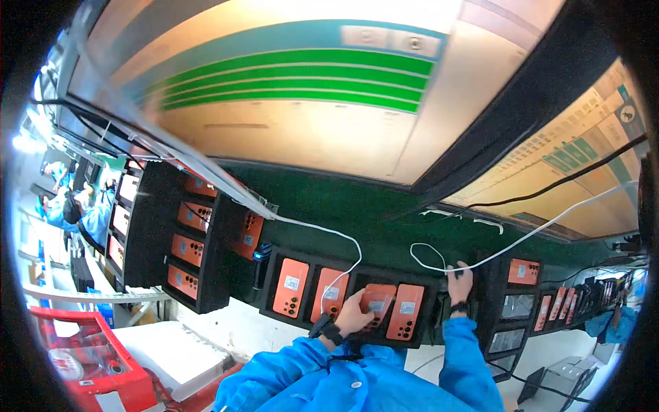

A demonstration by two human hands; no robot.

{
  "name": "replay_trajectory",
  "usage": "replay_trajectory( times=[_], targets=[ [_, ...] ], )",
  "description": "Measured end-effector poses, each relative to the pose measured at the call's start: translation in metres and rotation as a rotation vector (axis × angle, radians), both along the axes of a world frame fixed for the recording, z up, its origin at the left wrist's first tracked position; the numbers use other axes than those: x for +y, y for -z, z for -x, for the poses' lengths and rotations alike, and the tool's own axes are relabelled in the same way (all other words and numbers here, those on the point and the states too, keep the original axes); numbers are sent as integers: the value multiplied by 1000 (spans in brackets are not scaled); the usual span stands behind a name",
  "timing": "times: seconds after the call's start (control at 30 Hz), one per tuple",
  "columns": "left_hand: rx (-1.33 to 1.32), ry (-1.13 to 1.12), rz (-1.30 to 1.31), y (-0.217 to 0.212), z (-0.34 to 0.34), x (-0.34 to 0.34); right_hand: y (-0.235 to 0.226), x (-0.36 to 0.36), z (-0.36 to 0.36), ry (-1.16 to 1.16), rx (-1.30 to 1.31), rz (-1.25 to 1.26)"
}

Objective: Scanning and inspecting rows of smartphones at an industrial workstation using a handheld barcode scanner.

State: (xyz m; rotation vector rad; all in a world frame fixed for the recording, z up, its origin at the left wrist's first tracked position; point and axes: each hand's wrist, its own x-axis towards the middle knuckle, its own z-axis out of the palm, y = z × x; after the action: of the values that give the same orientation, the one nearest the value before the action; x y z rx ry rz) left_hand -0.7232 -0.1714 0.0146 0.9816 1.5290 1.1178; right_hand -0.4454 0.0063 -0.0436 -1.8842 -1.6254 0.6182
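A black foam tray (350, 273) lies before me, bearing several orange-pink phones with their camera sides up. My left hand (355, 314) has its fingers closed on the edge of one phone (379, 296), which looks slightly blurred. Beside it rest another phone (406, 312) on the right and two more phones on the left. Just beyond the tray's right end, my right hand (460, 281) pinches a white cable (427, 246) that loops near the fingertips. A black band circles each wrist. A second white cord (353, 237) runs down towards my left wrist.
More black trays with phones stand left (214, 257) and right (504, 309). Large monitors (288, 130) overhang the green bench top (309, 196). A red bin (89, 357) and white stack (175, 357) sit at lower left. Other people in blue work farther off on both sides.
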Motion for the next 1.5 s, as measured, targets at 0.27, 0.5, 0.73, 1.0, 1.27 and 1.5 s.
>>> replay_trajectory(
  times=[0.27,0.5,0.73,1.0,1.27,1.5],
  targets=[
    [-181,51,-14,-60,10,19,-32,44,35,-251,427,190],
    [-192,223,-7,-72,6,6,-163,-84,115,-482,768,362],
    [-181,236,-109,-76,5,-7,-194,-119,129,-591,401,157],
    [-213,221,-179,-72,5,-19,-216,-130,140,-772,127,53],
    [-177,222,-236,-62,4,-29,-201,-144,139,-565,306,148],
    [-162,220,-240,-69,4,-30,-197,-148,130,-593,216,125]
  ],
)
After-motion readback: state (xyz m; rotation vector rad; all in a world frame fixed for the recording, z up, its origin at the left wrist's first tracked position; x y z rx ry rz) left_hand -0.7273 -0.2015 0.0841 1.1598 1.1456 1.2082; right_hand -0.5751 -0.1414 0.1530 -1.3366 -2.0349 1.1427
